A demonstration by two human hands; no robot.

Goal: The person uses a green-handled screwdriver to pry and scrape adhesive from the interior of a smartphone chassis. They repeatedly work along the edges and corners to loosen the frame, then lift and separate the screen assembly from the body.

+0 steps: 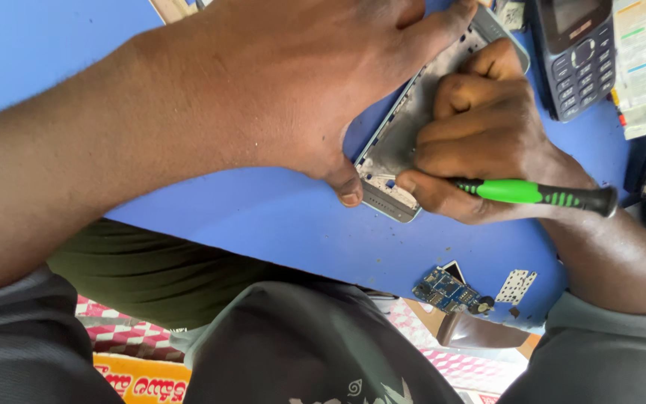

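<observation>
Phone frame (405, 135): grey metal shell, lying flat on blue table (278, 224), near its front edge, between both hands.
Left hand (300, 82): spread over the frame's left side, thumb tip pressed at the lower corner, pinning it down.
Right hand (480, 138): fist closed round screwdriver (536, 193), green-and-black handle; tip hidden at the frame's lower end.
Circuit board (446, 290): blue, at the table edge, beside a small perforated plate (516, 286).
Keypad phone (581, 56): dark, top right.

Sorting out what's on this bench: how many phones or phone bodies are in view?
2. A stripped phone frame lies on the blue table under both hands. A dark keypad phone lies at the top right. Others may be hidden beyond the picture's edge.
</observation>
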